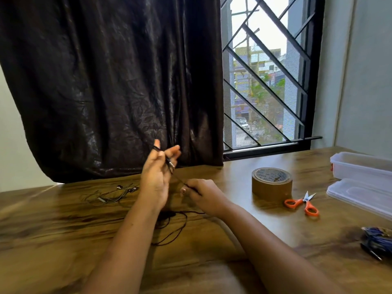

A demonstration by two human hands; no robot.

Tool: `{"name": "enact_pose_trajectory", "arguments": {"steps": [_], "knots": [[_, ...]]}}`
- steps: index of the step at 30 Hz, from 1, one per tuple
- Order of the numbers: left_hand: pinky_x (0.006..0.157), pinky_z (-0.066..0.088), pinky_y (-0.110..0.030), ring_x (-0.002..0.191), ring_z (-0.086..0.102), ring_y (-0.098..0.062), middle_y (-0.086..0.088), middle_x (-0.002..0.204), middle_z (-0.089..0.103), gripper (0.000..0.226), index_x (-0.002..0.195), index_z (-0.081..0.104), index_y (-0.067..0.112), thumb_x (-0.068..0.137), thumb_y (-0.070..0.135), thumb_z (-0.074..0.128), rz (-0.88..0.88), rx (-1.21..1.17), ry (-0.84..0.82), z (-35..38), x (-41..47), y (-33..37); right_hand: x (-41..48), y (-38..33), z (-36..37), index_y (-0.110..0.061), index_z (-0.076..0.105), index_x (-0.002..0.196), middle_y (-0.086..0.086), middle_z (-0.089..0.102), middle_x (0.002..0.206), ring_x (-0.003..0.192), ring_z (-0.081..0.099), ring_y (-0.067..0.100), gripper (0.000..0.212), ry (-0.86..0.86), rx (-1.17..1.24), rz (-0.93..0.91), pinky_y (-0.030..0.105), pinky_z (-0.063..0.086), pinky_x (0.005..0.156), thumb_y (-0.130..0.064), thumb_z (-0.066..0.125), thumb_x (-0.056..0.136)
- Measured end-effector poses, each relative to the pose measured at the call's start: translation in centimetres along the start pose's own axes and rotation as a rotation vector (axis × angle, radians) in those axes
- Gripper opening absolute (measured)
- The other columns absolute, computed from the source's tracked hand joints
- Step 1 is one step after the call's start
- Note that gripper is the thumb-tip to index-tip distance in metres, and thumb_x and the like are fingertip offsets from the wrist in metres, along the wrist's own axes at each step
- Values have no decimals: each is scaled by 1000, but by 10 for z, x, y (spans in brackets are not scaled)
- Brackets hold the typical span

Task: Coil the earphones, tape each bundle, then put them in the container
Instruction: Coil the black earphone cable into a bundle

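My left hand [156, 177] is raised above the wooden table, fingers up, with a black earphone cable [182, 224] looped over them and its metal plug against the thumb side. My right hand [203, 195] pinches the same cable a little lower right and holds it taut. The rest of that cable trails loose on the table under my forearms. A second black earphone set [115, 195] lies uncoiled at the left. A blue coiled bundle [376, 240] sits at the right edge.
A brown tape roll [272, 183] stands right of my hands, with orange-handled scissors [302, 204] beside it. A clear plastic container [360, 166] and its lid [360, 195] lie at the far right. A dark curtain and a barred window are behind the table [63, 240].
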State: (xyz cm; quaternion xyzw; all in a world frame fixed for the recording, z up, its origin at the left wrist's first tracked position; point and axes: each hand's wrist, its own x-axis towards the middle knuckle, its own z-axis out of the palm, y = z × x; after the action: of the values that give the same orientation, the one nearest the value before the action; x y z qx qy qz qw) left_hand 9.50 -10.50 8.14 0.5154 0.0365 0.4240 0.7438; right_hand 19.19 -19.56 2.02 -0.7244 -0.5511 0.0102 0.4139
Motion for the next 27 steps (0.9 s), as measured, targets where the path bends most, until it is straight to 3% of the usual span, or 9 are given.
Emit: {"name": "enact_pose_trajectory", "arguments": {"steps": [3, 5, 7, 9, 11, 13, 15, 20, 27], "knots": [[109, 30, -23, 124, 47, -9, 9, 130, 57, 39, 135, 42, 34, 103, 16, 32, 120, 421, 34, -17, 8, -8, -2, 3, -4, -24, 63, 92, -3, 67, 88, 79, 62, 15, 24, -107, -249, 3, 36, 53, 72, -41, 46, 96], [76, 40, -3, 92, 54, -1, 19, 113, 59, 39, 138, 38, 34, 102, 18, 34, 100, 718, 38, -20, 9, -15, -2, 4, -10, -25, 65, 98, -2, 69, 91, 81, 63, 19, 30, -58, -432, -46, 38, 53, 70, -46, 43, 95], [63, 38, -11, 79, 48, -1, 16, 101, 60, 41, 140, 38, 31, 101, 16, 37, 48, 991, -45, -21, 7, -24, -2, 4, -21, -25, 63, 94, -3, 68, 88, 79, 64, 22, 29, 96, -463, -126, 37, 51, 66, -46, 42, 94], [79, 38, -21, 96, 51, -5, 10, 103, 66, 38, 136, 48, 22, 100, 13, 38, -35, 1060, -221, -19, 4, -32, -5, 5, -32, -27, 64, 91, -5, 68, 87, 78, 64, 18, 23, 248, -419, -187, 32, 47, 61, -41, 47, 95], [90, 43, -29, 86, 60, -10, 6, 69, 70, 29, 108, 62, 16, 100, 8, 35, -100, 970, -363, -11, -3, -33, -8, 8, -41, -27, 65, 93, -8, 67, 88, 77, 63, 13, 21, 349, -415, -203, 27, 44, 59, -40, 48, 95], [75, 49, -28, 58, 60, -11, 3, 46, 55, 32, 93, 61, 13, 100, 6, 31, -148, 777, -400, 1, -9, -28, -10, 10, -45, -29, 64, 93, -10, 65, 87, 76, 61, 11, 21, 433, -359, -149, 29, 47, 60, -43, 48, 95], [70, 48, -24, 46, 51, -11, 3, 43, 43, 33, 100, 62, 8, 101, 8, 29, -220, 565, -387, 8, -16, -22, -8, 12, -45, -30, 64, 92, -11, 64, 86, 75, 59, 9, 21, 502, -259, -67, 29, 46, 61, -44, 50, 94], [96, 47, -43, 42, 42, -10, 3, 43, 33, 36, 106, 62, -1, 99, 12, 29, -437, 55, -427, 13, -23, -10, -6, 21, -38, -26, 66, 98, -7, 65, 87, 81, 61, 15, 20, 397, -142, 103, 32, 47, 66, -37, 49, 95], [82, 55, -35, 65, 69, -19, -3, 58, 63, 34, 129, 49, 4, 101, 13, 31, -234, -195, -132, 12, -14, -12, 0, 6, -6, -16, 65, 100, 4, 67, 95, 85, 62, 20, 18, 31, -121, 54, 36, 52, 78, -21, 49, 94]]}}
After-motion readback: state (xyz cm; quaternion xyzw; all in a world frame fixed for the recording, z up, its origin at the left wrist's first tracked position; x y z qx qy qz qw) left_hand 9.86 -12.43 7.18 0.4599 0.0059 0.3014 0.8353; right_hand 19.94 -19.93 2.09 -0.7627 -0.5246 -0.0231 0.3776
